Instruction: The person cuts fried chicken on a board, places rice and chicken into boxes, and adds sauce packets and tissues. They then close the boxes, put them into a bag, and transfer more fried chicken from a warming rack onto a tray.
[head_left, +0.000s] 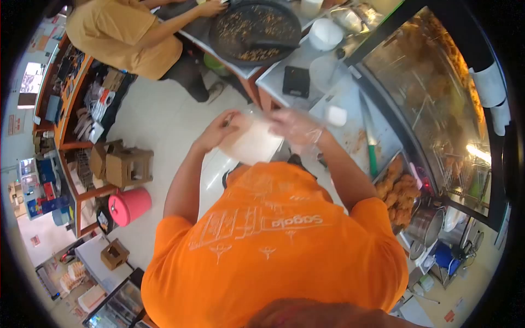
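A pale sheet of paper [252,143] is held up in front of my orange shirt. My left hand [224,128] is bare, its fingers curled closed on the left edge of the paper. In a clear plastic glove, my right hand [298,127] overlaps the upper right part of the paper, its fingers smeared by motion. To the right of that hand a small white block-like item [336,116] lies on the metal counter [344,136]. Farther back on the same counter is a black kitchen scale [296,82].
A long green-handled knife [372,147] lies beside the glass display case [432,76]. Fried pieces fill a tray [395,191] at the right. Across from me, a person in a tan shirt [126,38] reaches toward a big black pan [229,33]. A pink bin [130,206] stands left.
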{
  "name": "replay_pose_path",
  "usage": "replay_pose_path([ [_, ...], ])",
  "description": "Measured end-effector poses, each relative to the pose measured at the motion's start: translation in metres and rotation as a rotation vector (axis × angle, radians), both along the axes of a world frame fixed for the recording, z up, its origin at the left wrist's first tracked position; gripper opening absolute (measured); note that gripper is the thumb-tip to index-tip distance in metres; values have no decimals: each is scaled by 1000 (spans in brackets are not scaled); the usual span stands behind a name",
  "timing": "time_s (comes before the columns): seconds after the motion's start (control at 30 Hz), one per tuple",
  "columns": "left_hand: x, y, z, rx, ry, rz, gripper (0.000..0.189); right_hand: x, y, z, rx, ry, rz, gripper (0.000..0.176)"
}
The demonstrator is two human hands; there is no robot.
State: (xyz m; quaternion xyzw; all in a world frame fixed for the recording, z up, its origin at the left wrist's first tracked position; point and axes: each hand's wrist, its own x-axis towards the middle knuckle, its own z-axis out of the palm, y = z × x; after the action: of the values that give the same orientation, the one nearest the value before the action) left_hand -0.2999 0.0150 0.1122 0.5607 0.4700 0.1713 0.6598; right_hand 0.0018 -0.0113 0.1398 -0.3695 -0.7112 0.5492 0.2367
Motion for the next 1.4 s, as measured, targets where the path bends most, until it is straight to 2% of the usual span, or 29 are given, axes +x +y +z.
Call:
replay_pose_path([
  [0.03,5,-1,2,23,3,6,65,6,5,38,-68,-55,166,34],
  [0.1,13,-12,4,47,18,23,69,25,24,47,34,-51,352,35],
  [0.2,38,-22,31,198,-45,72,72,77,52,8,-366,97,-42,36],
  [0.3,65,-22,44,450,-54,-24,72,79,61,10,-427,52,-32,38],
  [0.33,72,-23,46,390,-67,-32,72,70,72,-27,-288,-130,166,37],
  [0.37,79,-22,47,335,-80,-40,72,60,72,-48,-338,-144,330,37],
  [0.43,76,-22,49,230,-10,-17,71,78,60,-41,-17,-152,226,48],
  [0.5,62,-33,40,111,156,67,69,99,45,-58,-428,191,-374,50],
  [0.57,53,-54,14,35,60,279,69,148,52,-65,-174,-8,-290,59],
  [0.63,41,-86,-15,-3,50,443,68,189,41,-77,116,-550,-80,67],
  [0.7,33,-97,-34,35,91,541,69,184,13,-67,195,-776,-41,73],
  [0.73,31,-101,-27,-30,16,499,66,182,3,-63,238,-896,-25,77],
  [0.83,18,-105,-7,-313,-114,340,62,174,1,-77,227,-948,-121,78],
  [0.87,18,-105,-7,-383,-184,289,62,178,0,-93,277,-889,-186,77],
  [0.93,36,-104,6,-396,-65,286,61,185,1,-116,376,-769,-323,73],
  [1.03,45,-99,-11,-284,60,251,61,179,-4,-91,-27,-630,-535,61],
  [1.1,43,-87,-16,-221,119,282,61,159,-12,-62,-426,-206,-690,55],
  [1.13,44,-78,-15,-83,274,290,63,148,-14,-54,-616,22,-757,53],
  [1.23,45,-56,4,-40,361,256,61,125,-23,-76,-827,742,-459,49],
  [1.33,32,-42,-2,-56,314,259,56,71,-27,-49,-735,966,-511,53],
  [1.4,17,-38,-23,67,239,252,56,59,-23,-50,-789,939,-525,54],
])
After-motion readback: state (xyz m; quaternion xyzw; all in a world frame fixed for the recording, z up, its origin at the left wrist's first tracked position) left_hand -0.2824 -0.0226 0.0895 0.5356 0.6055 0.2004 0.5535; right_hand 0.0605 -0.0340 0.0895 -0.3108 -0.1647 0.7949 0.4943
